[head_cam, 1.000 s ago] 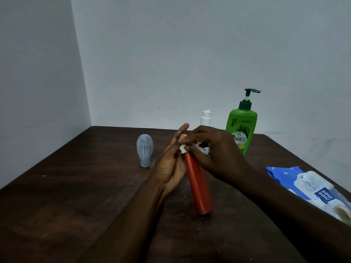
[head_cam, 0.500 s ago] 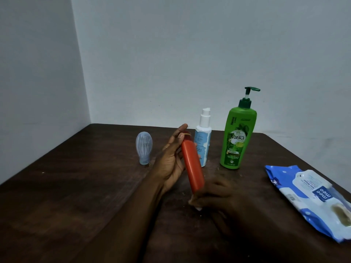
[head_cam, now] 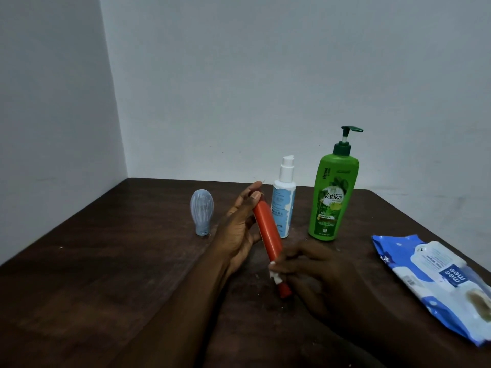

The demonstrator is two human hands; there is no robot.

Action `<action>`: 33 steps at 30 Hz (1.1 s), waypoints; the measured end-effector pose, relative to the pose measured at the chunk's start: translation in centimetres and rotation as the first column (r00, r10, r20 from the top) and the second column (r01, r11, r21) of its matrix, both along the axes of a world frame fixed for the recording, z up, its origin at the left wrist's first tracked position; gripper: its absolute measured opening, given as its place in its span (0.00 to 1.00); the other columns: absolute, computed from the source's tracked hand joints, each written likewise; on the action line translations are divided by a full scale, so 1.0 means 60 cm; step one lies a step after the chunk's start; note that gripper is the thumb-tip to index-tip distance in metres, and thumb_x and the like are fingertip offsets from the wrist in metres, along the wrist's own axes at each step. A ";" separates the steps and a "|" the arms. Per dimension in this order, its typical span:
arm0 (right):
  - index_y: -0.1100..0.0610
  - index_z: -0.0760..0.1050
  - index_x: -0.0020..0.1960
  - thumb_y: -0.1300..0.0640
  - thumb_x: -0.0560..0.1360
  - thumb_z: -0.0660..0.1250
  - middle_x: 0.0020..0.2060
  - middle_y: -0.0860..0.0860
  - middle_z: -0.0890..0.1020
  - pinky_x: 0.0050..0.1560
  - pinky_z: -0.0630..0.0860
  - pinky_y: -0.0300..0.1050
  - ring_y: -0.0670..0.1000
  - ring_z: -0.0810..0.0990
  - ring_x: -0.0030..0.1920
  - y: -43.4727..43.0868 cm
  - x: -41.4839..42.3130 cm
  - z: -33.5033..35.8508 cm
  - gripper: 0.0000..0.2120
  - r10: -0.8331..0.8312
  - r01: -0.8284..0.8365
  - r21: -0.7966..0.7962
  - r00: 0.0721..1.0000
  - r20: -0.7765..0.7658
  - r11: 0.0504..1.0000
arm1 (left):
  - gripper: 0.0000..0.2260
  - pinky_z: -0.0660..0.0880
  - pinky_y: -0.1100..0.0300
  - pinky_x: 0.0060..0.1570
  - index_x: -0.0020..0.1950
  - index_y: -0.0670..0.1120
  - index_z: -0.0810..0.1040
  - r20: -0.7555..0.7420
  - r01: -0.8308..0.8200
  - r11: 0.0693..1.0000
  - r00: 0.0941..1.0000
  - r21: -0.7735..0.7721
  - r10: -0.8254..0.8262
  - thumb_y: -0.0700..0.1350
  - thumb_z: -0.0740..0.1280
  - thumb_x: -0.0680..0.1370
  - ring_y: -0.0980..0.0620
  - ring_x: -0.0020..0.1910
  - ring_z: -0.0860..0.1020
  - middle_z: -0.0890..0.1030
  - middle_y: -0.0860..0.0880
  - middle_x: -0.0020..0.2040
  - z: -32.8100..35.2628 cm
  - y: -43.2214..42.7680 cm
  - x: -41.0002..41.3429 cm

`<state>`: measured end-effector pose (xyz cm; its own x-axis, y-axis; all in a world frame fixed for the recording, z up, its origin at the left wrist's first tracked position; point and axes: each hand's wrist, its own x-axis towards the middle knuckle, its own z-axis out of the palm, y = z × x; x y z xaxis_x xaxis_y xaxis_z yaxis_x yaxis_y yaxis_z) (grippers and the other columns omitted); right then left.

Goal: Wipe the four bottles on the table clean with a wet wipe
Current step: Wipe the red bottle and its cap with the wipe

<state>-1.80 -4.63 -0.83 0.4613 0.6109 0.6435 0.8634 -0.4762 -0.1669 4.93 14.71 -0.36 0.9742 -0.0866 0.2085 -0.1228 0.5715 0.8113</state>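
Dark table (head_cam: pixel 106 288) beneath. Left hand (head_cam: pixel 236 232) holds the red bottle (head_cam: pixel 267 232) by its far end; right hand (head_cam: pixel 318 277) pinches a wipe (head_cam: pixel 275 276) round its near, lower end.

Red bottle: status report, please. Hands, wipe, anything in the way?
Left hand holds red bottle by upper end, tilted. Right hand pinches wet wipe round its lower end. Nothing blocking; wipes pack apart at right.

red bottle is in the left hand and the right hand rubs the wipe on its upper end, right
Not quite. The head view shows the left hand holding the red bottle, but the right hand presses the wipe on its lower end, not the upper end.
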 end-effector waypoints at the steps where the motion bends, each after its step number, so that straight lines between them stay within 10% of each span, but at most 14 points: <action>1: 0.48 0.83 0.56 0.51 0.75 0.68 0.55 0.41 0.80 0.56 0.76 0.34 0.39 0.79 0.55 0.005 0.003 0.008 0.11 -0.012 0.011 0.042 1.000 0.011 0.999 | 0.12 0.74 0.37 0.62 0.58 0.57 0.83 -0.003 -0.005 1.000 1.000 -0.004 0.005 0.47 0.69 0.77 0.38 0.71 0.70 0.71 0.42 0.69 0.002 0.000 -0.001; 12: 0.51 0.86 0.53 0.57 0.74 0.74 0.45 0.47 0.83 0.48 0.80 0.44 0.42 0.81 0.47 0.070 0.092 0.079 0.08 -0.102 0.117 0.254 0.992 -0.073 0.960 | 0.18 0.81 0.51 0.48 0.67 0.46 0.77 -0.045 -0.067 0.998 0.997 -0.014 0.066 0.47 0.68 0.78 0.43 0.61 0.80 0.81 0.40 0.61 0.001 -0.008 -0.006; 21: 0.50 0.84 0.55 0.49 0.76 0.67 0.53 0.45 0.80 0.53 0.79 0.45 0.45 0.79 0.53 0.029 0.023 0.024 0.11 -0.095 0.095 0.009 0.995 -0.012 0.995 | 0.13 0.81 0.47 0.53 0.61 0.49 0.81 -0.103 -0.091 0.996 0.990 0.007 0.092 0.48 0.70 0.76 0.41 0.65 0.77 0.78 0.39 0.65 -0.001 -0.006 -0.003; 28: 0.51 0.85 0.52 0.46 0.76 0.66 0.51 0.48 0.82 0.51 0.74 0.30 0.42 0.79 0.49 -0.021 -0.019 -0.022 0.13 -0.069 0.064 0.074 0.995 0.074 0.995 | 0.19 0.81 0.48 0.53 0.59 0.53 0.81 -0.051 -0.153 0.974 0.985 0.169 0.163 0.55 0.72 0.70 0.51 0.49 0.82 0.81 0.47 0.54 0.007 -0.008 -0.012; 33: 0.49 0.85 0.53 0.50 0.72 0.71 0.52 0.41 0.81 0.52 0.73 0.25 0.36 0.79 0.54 -0.032 -0.017 -0.029 0.11 -0.085 0.100 0.182 0.992 -0.092 0.978 | 0.14 0.79 0.52 0.48 0.58 0.55 0.82 -0.032 -0.147 0.979 0.988 0.140 0.152 0.57 0.66 0.76 0.50 0.54 0.79 0.80 0.46 0.58 0.008 -0.004 -0.015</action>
<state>-2.84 -6.54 -2.59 0.5672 0.4366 0.6983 0.7963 -0.5073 -0.3296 4.04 14.44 0.10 0.9859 0.0357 0.1635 -0.1627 0.4324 0.8869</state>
